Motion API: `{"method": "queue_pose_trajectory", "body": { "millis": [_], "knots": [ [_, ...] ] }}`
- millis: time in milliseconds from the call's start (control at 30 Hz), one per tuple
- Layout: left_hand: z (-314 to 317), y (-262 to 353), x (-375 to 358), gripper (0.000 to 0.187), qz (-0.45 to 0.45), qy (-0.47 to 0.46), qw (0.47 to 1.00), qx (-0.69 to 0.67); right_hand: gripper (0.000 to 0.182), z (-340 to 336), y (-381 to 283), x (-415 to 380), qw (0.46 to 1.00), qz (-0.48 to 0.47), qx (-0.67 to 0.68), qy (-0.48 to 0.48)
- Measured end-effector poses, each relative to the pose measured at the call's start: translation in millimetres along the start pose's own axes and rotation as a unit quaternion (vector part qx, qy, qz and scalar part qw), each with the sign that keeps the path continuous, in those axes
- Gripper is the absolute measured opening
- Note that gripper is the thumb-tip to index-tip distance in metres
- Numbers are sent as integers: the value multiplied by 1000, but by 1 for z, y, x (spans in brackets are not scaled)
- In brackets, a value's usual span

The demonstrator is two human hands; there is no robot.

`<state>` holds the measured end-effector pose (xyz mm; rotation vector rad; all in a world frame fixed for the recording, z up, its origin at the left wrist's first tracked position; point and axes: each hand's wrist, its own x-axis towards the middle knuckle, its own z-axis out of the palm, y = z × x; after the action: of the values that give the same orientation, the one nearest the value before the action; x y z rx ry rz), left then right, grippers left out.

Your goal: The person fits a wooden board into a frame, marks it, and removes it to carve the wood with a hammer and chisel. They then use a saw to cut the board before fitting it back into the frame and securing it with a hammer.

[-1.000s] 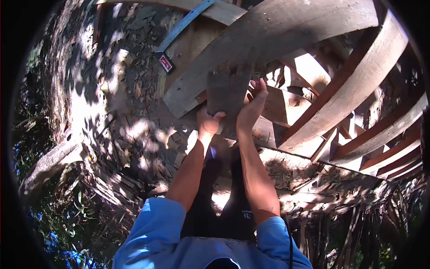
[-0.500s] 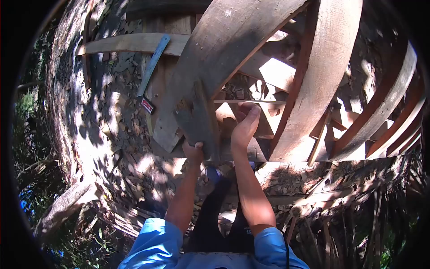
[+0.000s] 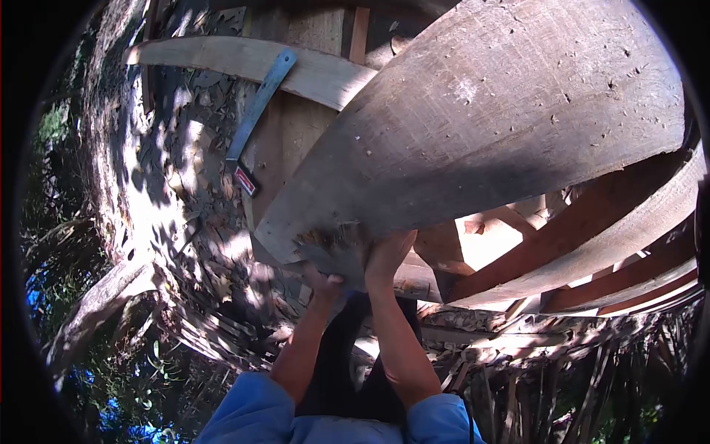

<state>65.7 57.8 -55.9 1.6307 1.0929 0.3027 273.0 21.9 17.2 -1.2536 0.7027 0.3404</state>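
Observation:
A wide, weathered wooden plank (image 3: 473,118) slants from near my body up to the upper right, large and close to the camera. My left hand (image 3: 322,281) is closed on its near end, thumb showing at the edge beside a rough, splintered patch. Against the plank's right edge, my right hand (image 3: 386,259) grips close by, its fingertips hidden by the wood. A try square (image 3: 262,103) with a metal blade and a dark, red-labelled handle lies to the left, its blade across a pale board.
The curved-looking pale board (image 3: 222,55) spans the upper left. Several more planks (image 3: 592,255) lie side by side on the right with gaps between. Dry leaves, bark and a thick root or log (image 3: 103,311) cover the ground at left.
The plank's far end has risen and swung right, so it fills more of the view. My right hand has moved left from the gap onto the plank's edge; my left hand keeps its grip.

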Motion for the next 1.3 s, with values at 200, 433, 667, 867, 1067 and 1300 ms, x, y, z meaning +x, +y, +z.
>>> {"method": "queue_pose_trajectory", "body": {
  "millis": [200,433,667,867,1067,1300],
  "knots": [
    [-2,-6,-7,128,23,4,999,36,45,-23,22,-3,991,0,-136,-15],
    [15,19,8,125,122,64,989,53,39,-13,-3,-12,998,41,-53,14],
    [3,36,9,88,-67,-82,994,38,43,-36,22,10,981,-97,-170,-12],
    [8,47,22,92,66,-39,993,94,57,-40,6,40,978,-61,-153,-127],
    [7,52,23,96,84,-15,991,103,65,-16,-10,51,993,26,-47,-102],
    [8,50,24,100,107,9,991,76,70,1,-13,41,985,-27,-98,-142]
  ]
}}
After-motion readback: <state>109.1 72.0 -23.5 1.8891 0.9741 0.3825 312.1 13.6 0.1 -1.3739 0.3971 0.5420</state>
